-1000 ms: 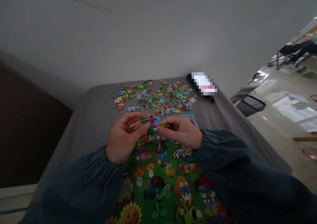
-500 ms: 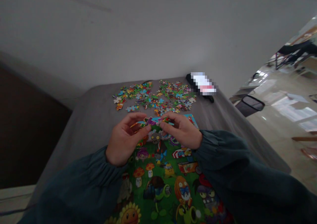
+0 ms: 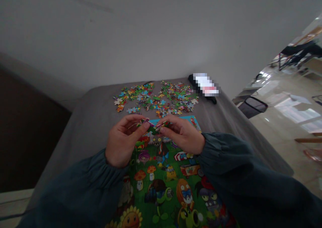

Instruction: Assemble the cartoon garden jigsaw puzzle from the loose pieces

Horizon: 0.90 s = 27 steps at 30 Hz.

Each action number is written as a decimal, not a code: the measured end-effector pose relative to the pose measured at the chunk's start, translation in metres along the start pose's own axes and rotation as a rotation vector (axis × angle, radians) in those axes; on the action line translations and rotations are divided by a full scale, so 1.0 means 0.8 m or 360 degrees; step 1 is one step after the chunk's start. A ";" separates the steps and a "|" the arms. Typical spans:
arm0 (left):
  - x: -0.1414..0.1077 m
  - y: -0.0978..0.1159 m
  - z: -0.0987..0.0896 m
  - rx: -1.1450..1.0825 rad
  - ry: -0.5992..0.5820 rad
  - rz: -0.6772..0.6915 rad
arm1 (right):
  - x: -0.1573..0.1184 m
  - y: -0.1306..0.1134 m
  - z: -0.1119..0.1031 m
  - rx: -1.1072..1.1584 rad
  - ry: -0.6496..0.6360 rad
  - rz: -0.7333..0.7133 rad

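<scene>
My left hand (image 3: pixel 123 137) pinches a purple-and-green jigsaw puzzle piece (image 3: pixel 146 121) between thumb and fingers. Close beside it, my right hand (image 3: pixel 182 130) grips another jigsaw piece (image 3: pixel 163 124), green with some red, with the fingertips of both hands a short gap apart. Both pieces are held above the upper part of a cartoon puzzle picture (image 3: pixel 163 174) with a green ground, sunflowers, mushrooms and zombies. Its light blue top edge shows between and behind my hands. The fingers partly cover both pieces.
Many loose jigsaw pieces (image 3: pixel 151 98) lie scattered beyond my hands on the grey-covered table (image 3: pixel 85 127). At the back right a phone (image 3: pixel 205 85) with a blurred screen rests on a black object (image 3: pixel 212 99). A pale wall (image 3: pixel 151 36) stands behind the table.
My hands have drawn slightly apart, and the pieces that met between the fingertips now show a gap. The left hand has shifted a little to the left.
</scene>
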<state>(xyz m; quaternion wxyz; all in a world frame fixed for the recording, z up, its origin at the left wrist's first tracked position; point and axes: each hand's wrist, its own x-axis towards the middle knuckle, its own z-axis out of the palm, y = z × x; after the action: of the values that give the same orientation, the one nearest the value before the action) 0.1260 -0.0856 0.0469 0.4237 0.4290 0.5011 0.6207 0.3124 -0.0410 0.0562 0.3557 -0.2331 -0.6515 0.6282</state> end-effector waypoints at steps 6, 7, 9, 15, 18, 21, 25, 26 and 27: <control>-0.007 0.001 0.008 0.0010 0.0006 0.0172 | -0.002 0.007 0.010 0.0046 -0.0007 0.0100; -0.007 0.002 0.007 -0.0002 0.0011 0.0162 | -0.003 0.006 0.010 0.0003 -0.0002 0.0081; -0.005 0.003 0.005 -0.0023 0.0031 0.0136 | -0.004 0.000 0.009 -0.0100 0.0024 0.0002; 0.002 0.004 -0.006 0.0216 -0.0124 -0.0016 | -0.001 -0.016 -0.009 -0.0259 0.0011 -0.0180; 0.002 0.007 -0.005 0.0284 -0.0208 -0.0102 | 0.000 -0.013 -0.016 -0.0396 0.0043 -0.0160; 0.001 0.012 -0.002 0.0292 -0.0299 -0.0164 | -0.001 -0.006 -0.016 -0.0531 0.0043 -0.0146; 0.000 0.015 0.000 0.0308 -0.0357 -0.0124 | -0.002 -0.001 -0.014 -0.0628 0.0066 -0.0183; 0.000 0.016 0.000 0.0312 -0.0362 -0.0114 | -0.003 -0.001 -0.014 -0.0658 0.0076 -0.0205; 0.001 0.016 0.000 0.0313 -0.0365 -0.0107 | -0.003 -0.002 -0.015 -0.0700 0.0081 -0.0230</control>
<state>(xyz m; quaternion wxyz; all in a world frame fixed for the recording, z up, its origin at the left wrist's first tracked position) 0.1248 -0.0870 0.0598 0.4548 0.5194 0.5218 0.5011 0.3230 -0.0353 0.0571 0.3567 -0.2734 -0.7786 0.4379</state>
